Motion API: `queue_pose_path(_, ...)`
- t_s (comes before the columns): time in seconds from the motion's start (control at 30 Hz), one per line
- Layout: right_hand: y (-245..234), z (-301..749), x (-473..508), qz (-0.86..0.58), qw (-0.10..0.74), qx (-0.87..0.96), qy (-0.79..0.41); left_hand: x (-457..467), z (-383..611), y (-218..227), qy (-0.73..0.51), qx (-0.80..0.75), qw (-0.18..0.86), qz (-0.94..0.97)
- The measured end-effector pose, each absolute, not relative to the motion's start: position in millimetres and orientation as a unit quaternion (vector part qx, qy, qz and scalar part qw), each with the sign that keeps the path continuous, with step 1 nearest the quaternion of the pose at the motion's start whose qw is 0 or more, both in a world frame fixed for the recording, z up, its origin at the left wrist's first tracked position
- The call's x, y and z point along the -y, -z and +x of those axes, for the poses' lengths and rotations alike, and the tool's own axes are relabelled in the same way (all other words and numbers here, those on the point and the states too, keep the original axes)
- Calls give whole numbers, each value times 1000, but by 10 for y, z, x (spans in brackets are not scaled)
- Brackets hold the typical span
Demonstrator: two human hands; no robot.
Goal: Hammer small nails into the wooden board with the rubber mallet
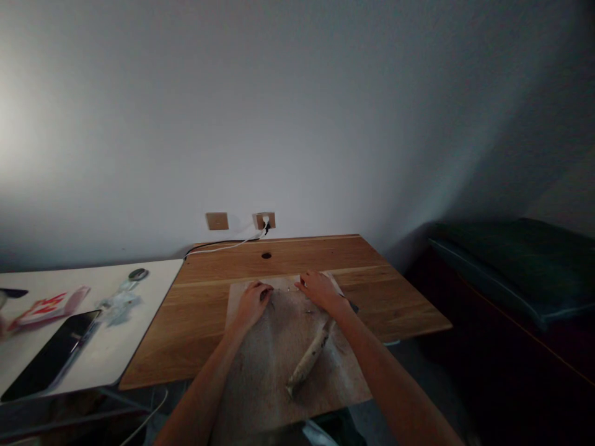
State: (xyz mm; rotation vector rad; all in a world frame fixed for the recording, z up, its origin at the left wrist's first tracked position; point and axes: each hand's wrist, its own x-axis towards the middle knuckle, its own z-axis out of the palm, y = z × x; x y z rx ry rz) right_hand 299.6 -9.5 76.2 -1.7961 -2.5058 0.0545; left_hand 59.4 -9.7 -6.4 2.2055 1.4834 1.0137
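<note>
My left hand (pixel 253 303) rests at the far left part of a worn, brownish rectangular sheet or board (pixel 260 371). Its fingers curl inward, and whatever they pinch is too dark and small to make out. Across from it, my right hand (pixel 319 289) lies on the far right part with its fingers bent and apart, and I see nothing held in it. A few tiny pale bits lie between the hands. Below my right wrist a long, pale, dark-spotted stick-like piece (pixel 309 359) lies at a slant. A dark end (pixel 354 306) shows past the wrist; whether they join is hidden.
The board lies on a wooden table (pixel 186 334) against a wall with two sockets, one holding a plug (pixel 266 221) and cables. On the white table (pixel 153 310) to the left are a phone (pixel 53 353), crumpled clear plastic (pixel 119 306), a tape roll (pixel 138 274) and a red-and-white packet (pixel 51 306). Dark cushions (pixel 520 266) stand right.
</note>
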Motion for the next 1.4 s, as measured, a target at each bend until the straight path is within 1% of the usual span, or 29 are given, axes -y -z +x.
queue_pose_path(0.17,-725,2791,91,-598,1,802,-19,126,603,37,-340,-522,144,769)
queue_pose_path(0.33,-706,2786,84,-616,-4,787,-20,143,618,7,-330,-534,135,766)
queue_pose_path(0.47,-717,2791,87,-606,15,794,-36,151,634,-19,-322,-539,126,768)
queue_pose_path(0.63,-774,2834,109,-574,67,813,-69,152,651,-17,-313,-545,109,770)
queue_pose_path(0.8,-723,2883,197,-492,82,853,-155,158,655,-6,-311,-547,99,771)
queue_pose_path(0.87,-695,2883,223,-483,87,854,-171,158,655,-7,-312,-546,102,770)
queue_pose_path(1.03,-721,2839,161,-558,114,812,-131,139,654,-12,-322,-541,118,768)
queue_pose_path(1.13,-745,2791,95,-596,104,789,-112,132,645,-18,-331,-536,124,767)
queue_pose_path(1.27,-721,2704,68,-609,81,781,-109,155,617,-43,-355,-495,154,778)
queue_pose_path(1.4,-668,2631,90,-603,78,787,-104,183,598,-63,-360,-450,185,796)
